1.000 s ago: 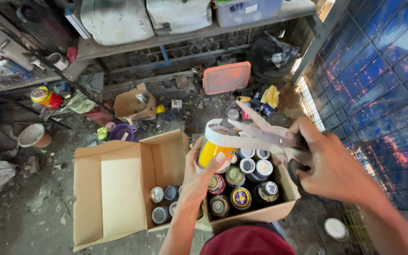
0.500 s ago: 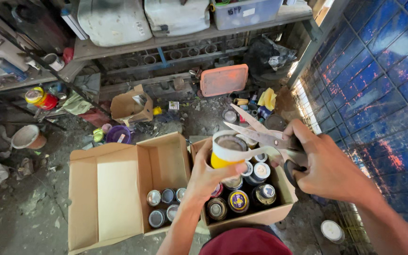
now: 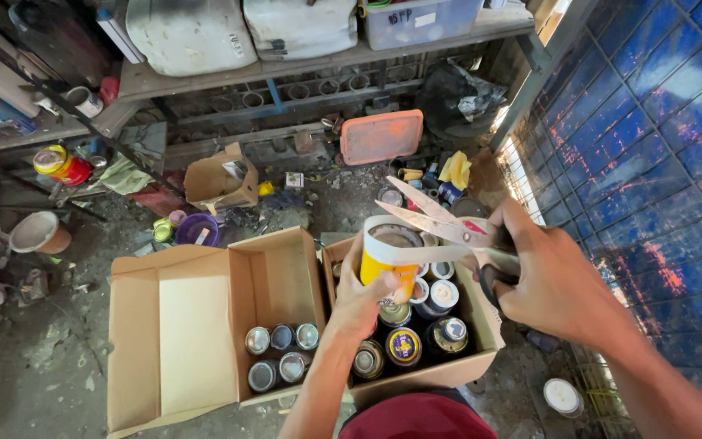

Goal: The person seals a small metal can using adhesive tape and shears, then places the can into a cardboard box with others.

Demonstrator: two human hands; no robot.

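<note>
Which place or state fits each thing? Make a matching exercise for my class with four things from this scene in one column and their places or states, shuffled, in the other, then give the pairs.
Things:
1. yellow can
2. scissors
3. orange tray
4. purple bowl

Places or states:
A. leaning upright under the shelf at the back
B. on the floor, left of the open cardboard box
C. held by the left hand above the box of cans
D. held by the right hand, blades open

Pairs: 1-C, 2-D, 3-A, 4-B
</note>
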